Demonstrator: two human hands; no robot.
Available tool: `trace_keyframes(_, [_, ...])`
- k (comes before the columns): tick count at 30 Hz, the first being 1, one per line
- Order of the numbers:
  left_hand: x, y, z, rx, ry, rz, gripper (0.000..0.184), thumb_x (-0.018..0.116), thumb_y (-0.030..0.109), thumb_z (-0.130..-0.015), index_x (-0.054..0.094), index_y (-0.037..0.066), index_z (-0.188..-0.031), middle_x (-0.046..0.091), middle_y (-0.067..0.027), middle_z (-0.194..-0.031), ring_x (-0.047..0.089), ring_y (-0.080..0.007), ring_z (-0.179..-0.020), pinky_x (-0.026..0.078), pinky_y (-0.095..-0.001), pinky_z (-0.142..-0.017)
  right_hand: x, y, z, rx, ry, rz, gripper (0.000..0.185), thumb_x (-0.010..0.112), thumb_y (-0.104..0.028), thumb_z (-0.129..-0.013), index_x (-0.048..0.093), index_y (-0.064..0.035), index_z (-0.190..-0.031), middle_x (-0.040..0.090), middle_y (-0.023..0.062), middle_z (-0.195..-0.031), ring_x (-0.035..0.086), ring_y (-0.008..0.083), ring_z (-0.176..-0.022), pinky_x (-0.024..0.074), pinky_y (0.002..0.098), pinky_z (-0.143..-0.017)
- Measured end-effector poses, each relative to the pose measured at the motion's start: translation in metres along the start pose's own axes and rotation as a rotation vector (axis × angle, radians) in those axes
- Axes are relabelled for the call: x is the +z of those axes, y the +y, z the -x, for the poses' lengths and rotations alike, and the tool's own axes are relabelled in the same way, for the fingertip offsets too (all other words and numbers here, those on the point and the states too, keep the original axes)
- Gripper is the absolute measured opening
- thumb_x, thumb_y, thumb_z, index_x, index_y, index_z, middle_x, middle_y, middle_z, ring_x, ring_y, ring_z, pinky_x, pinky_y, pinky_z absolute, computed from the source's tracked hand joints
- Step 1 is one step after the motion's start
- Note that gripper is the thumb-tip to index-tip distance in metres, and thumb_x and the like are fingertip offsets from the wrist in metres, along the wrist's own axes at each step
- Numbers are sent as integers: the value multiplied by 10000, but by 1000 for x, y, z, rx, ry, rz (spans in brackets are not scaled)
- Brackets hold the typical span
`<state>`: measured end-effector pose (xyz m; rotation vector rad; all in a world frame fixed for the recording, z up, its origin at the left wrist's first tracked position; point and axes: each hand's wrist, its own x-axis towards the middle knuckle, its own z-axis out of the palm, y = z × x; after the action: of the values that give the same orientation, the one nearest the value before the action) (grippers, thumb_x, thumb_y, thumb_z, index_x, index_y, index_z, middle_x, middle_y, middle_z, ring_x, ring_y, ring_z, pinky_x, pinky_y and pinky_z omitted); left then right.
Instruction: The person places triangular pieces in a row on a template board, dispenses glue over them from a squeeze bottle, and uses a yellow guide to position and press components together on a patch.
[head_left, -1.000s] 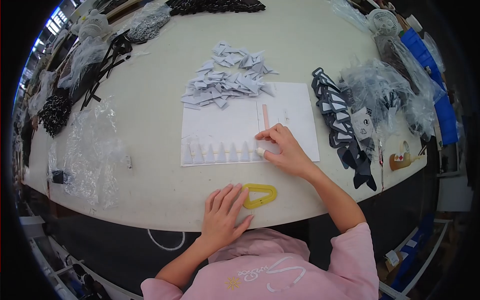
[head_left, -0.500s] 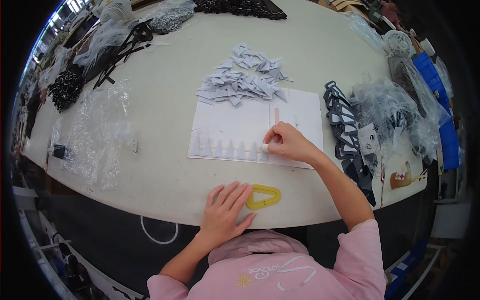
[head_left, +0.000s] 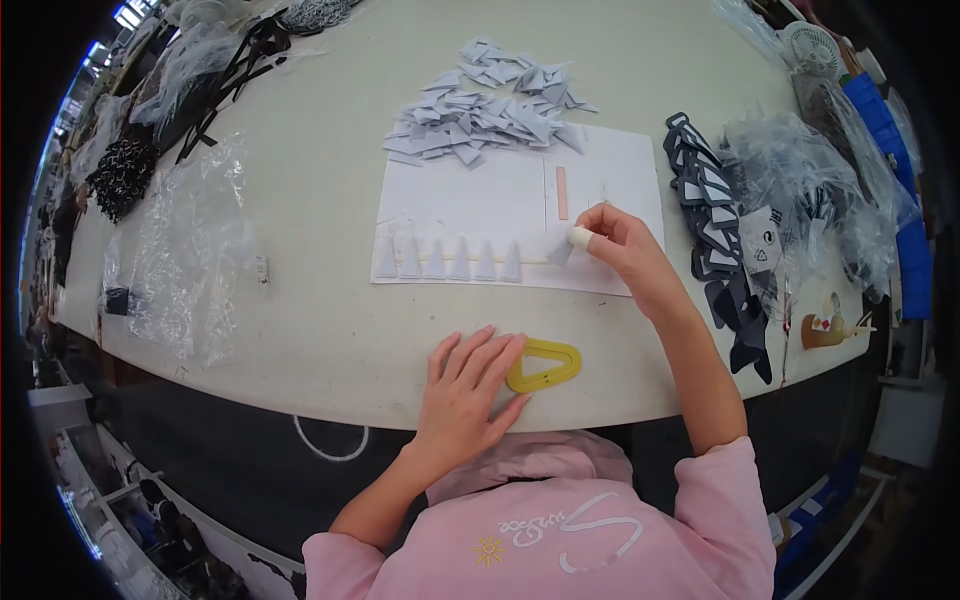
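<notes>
My right hand (head_left: 632,258) pinches a pale triangular piece (head_left: 560,249) between thumb and fingers, above the right part of a white board (head_left: 460,205). A whitish cover wraps a fingertip of that hand. Along the board's near edge, several similar triangles (head_left: 461,260) stand in a row on a pale strip, points away from me. My left hand (head_left: 468,385) lies on the table with fingers spread, its fingertips beside a yellow triangular frame (head_left: 545,366). At the board's far edge is a heap of loose pale triangles (head_left: 480,122).
A pink strip (head_left: 562,193) lies on the board. To the right are a stack of dark pieces with pale centres (head_left: 708,195), crumpled plastic bags (head_left: 800,160) and an amber bottle (head_left: 825,330). Clear plastic (head_left: 190,250) and a black bundle (head_left: 122,180) lie at left.
My right hand has moved right and away from the row, carrying the triangle from its right end. My left hand stays by the yellow frame. The whole view has shifted slightly.
</notes>
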<state>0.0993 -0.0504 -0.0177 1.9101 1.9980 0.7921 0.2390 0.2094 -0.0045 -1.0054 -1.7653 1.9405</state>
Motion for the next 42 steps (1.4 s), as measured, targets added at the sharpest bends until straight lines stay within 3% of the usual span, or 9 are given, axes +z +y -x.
trace_keyframes(3, [7,8,5,-15,20,7,677,806,264,-869,568,93,-1479,605,-78,-1412,520,-288,-1382,325,-518,-1188,5,-5,52,7,57,-32,117,732,-138,-963,662,-68,-1026,627,-34,-953,524,70,-882,428,260,-848])
trace_keyframes(8, [20,15,8,-42,85,1,704,835,275,-834,582,94,-1466,627,-69,-1373,571,-272,-1322,357,-501,-1166,36,30,121,-94,165,220,137,755,-79,-901,640,-86,-977,609,0,-975,528,145,-945,424,310,-876])
trace_keyframes(13, [23,14,8,-44,118,-6,726,851,272,-807,585,80,-1455,647,-76,-1346,592,-265,-1300,375,-488,-1157,59,50,138,-187,312,507,195,782,-58,-824,648,-102,-959,579,40,-1002,486,241,-992,396,352,-923])
trace_keyframes(16, [23,14,8,-35,114,-22,715,849,262,-804,590,79,-1445,653,-74,-1345,593,-263,-1305,378,-488,-1156,65,49,140,-178,332,579,199,792,-69,-819,657,-112,-959,569,37,-1012,478,242,-1018,371,372,-957])
trace_keyframes(22, [26,15,9,-49,124,-19,693,845,247,-802,600,84,-1430,659,-71,-1353,587,-258,-1326,373,-488,-1164,79,54,141,-186,402,590,222,803,-103,-793,661,-130,-962,540,32,-1035,459,245,-1044,324,404,-982])
trace_keyframes(34, [20,17,2,-68,70,19,698,832,206,-789,604,110,-1442,661,-44,-1380,554,-267,-1368,329,-509,-1186,71,49,151,-87,390,704,208,795,-116,-792,672,-130,-959,533,40,-1064,452,258,-1059,321,415,-978])
trace_keyframes(42, [22,17,3,-67,66,15,723,847,202,-775,601,99,-1448,658,-54,-1373,550,-280,-1369,326,-522,-1185,80,52,154,-96,495,522,207,793,-104,-796,666,-121,-959,546,69,-1108,444,274,-1112,311,419,-1024])
